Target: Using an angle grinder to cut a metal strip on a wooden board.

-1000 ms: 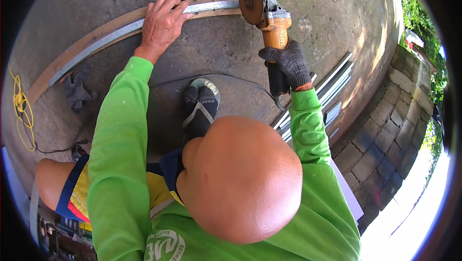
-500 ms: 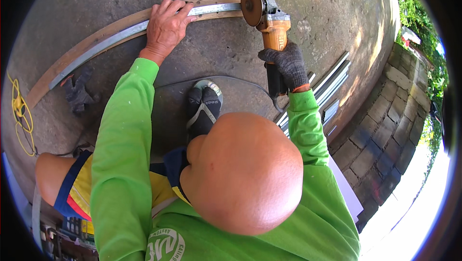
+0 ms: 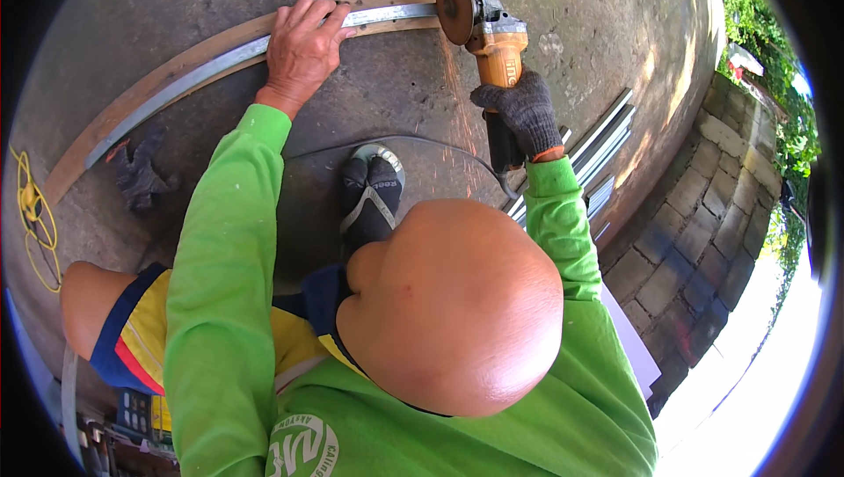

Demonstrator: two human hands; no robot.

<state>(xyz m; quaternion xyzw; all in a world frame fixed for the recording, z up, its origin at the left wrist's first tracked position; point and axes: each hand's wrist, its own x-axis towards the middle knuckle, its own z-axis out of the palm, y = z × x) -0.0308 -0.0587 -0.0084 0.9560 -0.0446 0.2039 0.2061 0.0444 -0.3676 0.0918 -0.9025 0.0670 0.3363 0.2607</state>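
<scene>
My bare left hand (image 3: 303, 53) grips a grey metal bar (image 3: 207, 70) that lies along a wooden plank (image 3: 105, 130) on the ground, both looking bent by the lens. In a dark knitted glove, my right hand (image 3: 525, 114) is closed round the handle of an orange and black angle grinder (image 3: 499, 57). Its brown cutting disc (image 3: 452, 7) stands at the right end of the bar, and orange sparks (image 3: 457, 99) stream down from there toward me. The exact spot where disc and bar meet is hidden behind the disc.
The grinder's black cord (image 3: 413, 138) runs across the concrete past my foot (image 3: 374, 187). More metal bars (image 3: 607, 138) lie at the right, before a concrete block wall (image 3: 694, 231). A dark glove (image 3: 141, 174) and a yellow cord (image 3: 35, 213) lie at the left.
Sparks now fly from the disc, where none showed before. The grinder has shifted very slightly left; my left hand keeps its place on the bar.
</scene>
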